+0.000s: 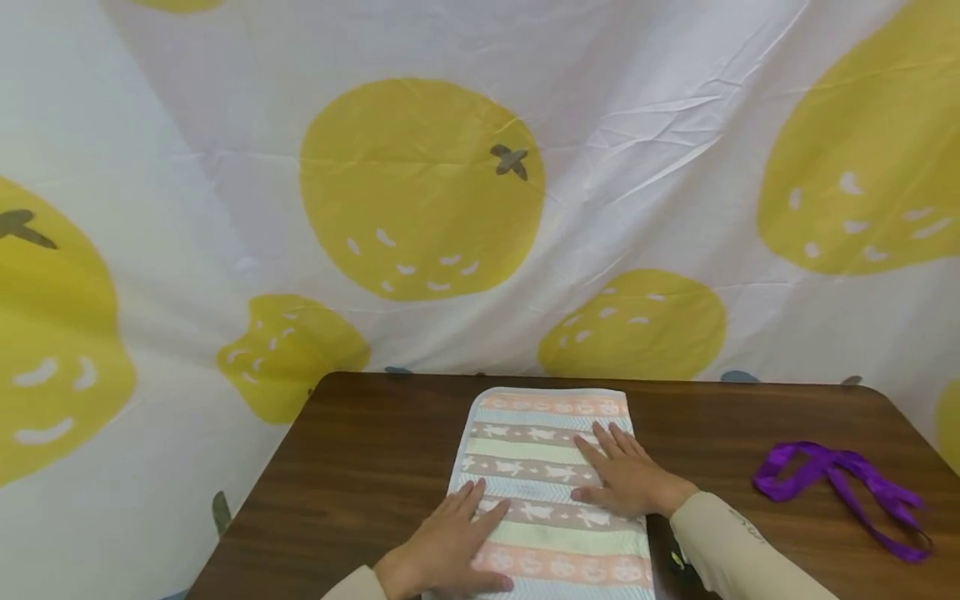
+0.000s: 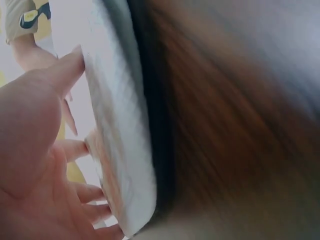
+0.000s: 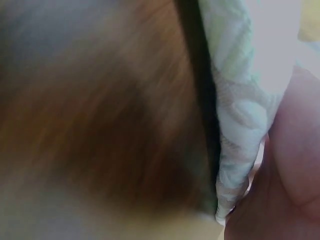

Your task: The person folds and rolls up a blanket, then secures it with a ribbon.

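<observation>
A folded cloth (image 1: 536, 533) with pastel stripes and white animal figures lies lengthwise on the brown wooden table. My left hand (image 1: 448, 542) rests on its near left part, fingers spread and straight. Farther up, at the cloth's right side, my right hand (image 1: 626, 475) lies palm down with its fingers extended over the stripes. In the left wrist view, the left fingertips (image 2: 92, 212) touch the cloth's face (image 2: 117, 110) near its thick folded edge. The right wrist view shows the cloth's layered edge (image 3: 240, 115) beside the right palm (image 3: 300, 145).
A purple ribbon (image 1: 806, 475) lies loosely looped on the right side of the table (image 1: 345, 467). Behind the table hangs a white curtain (image 1: 450, 333) printed with yellow fruit. A small dark object (image 1: 678, 562) shows partly beside the right sleeve.
</observation>
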A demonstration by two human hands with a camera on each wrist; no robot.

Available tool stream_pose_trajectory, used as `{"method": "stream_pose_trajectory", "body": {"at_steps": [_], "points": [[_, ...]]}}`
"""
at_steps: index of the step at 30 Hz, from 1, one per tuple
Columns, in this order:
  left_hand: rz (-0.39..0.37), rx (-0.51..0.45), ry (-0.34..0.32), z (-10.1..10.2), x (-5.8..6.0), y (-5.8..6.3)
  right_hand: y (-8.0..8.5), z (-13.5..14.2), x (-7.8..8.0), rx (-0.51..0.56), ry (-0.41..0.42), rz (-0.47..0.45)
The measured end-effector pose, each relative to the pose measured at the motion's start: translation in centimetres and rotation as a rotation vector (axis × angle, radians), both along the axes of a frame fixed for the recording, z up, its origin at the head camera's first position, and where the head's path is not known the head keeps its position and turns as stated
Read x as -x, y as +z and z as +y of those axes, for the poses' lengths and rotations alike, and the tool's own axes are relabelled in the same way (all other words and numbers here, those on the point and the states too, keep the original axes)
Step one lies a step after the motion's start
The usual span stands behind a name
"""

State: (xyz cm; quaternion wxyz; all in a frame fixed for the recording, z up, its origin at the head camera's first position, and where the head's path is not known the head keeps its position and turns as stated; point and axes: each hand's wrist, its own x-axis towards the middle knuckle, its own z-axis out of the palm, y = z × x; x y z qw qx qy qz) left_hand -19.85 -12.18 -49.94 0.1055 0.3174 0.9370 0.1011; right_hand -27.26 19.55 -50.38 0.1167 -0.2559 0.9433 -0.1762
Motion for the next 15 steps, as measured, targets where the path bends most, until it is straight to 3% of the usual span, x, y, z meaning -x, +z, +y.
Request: {"method": "stream_pose_trajectory", "body": {"at_steps": [10,15], "points": [[0.033,0.036,-0.016,3.4,-0.4,-0.3,0.4,3.0,0.0,0.051,-0.001,0.006],[0.055,0.051,-0.014,4.2,-0.6,-0.4,0.6,4.0,0.4,0.075,-0.054,0.040]]}}
